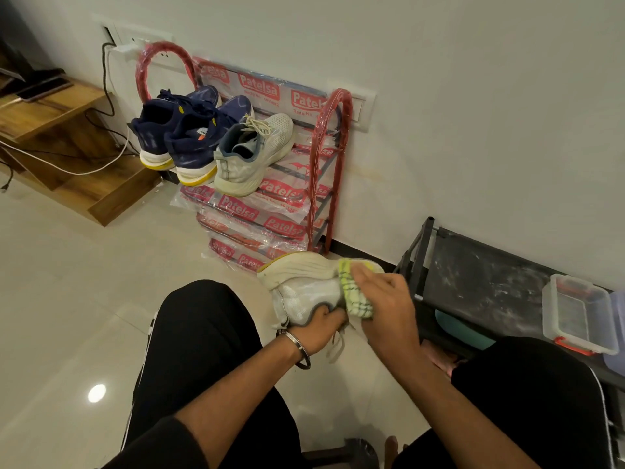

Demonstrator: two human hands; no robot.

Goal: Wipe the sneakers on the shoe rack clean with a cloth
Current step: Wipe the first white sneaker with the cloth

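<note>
Mid-task: left hand (323,324) grips a white sneaker (304,289) while right hand (385,306) presses a cloth (355,296) to it, fingers fairly flat; three sneakers (209,143) wait on the rack (329,157).

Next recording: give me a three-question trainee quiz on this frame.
1. True or false: the right hand presses a cloth against the white sneaker that the left hand grips.
2. How many sneakers stand on the top shelf of the red shoe rack?
3. The clear container rests on: A) the floor B) the black rack C) the wooden unit

Key: 1 true; 2 three; 3 B
</note>
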